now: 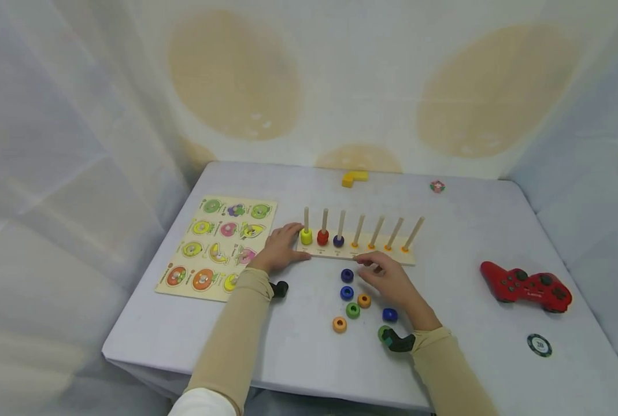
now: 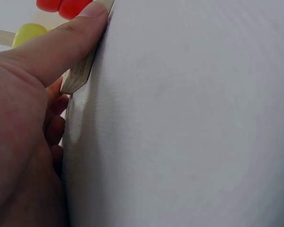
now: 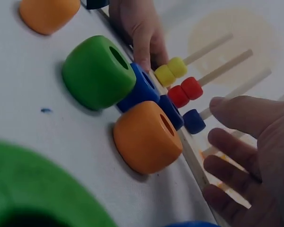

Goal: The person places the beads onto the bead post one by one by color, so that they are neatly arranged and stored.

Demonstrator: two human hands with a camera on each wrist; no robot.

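A wooden peg board [image 1: 361,253] with several upright pegs lies mid-table. Its three leftmost pegs carry a yellow bead [image 1: 306,236], a red bead [image 1: 322,237] and a blue bead [image 1: 339,240]. My left hand [image 1: 284,248] grips the board's left end, the thumb [image 2: 52,56] lying along the front edge [image 2: 78,75]. My right hand [image 1: 378,273] hovers just in front of the board with relaxed fingers [image 3: 236,151] and holds nothing. Loose beads lie beneath and beside it: two blue [image 1: 347,283], orange [image 1: 363,300], green [image 1: 352,310], orange [image 1: 339,324], blue [image 1: 389,315], green [image 1: 384,333].
A fruit puzzle board [image 1: 217,248] lies left of the left hand. At the right are a red game controller [image 1: 526,286] and a dark chip [image 1: 540,345]. A yellow block [image 1: 354,178] and a small pink token [image 1: 437,186] sit near the back edge. White curtains surround the table.
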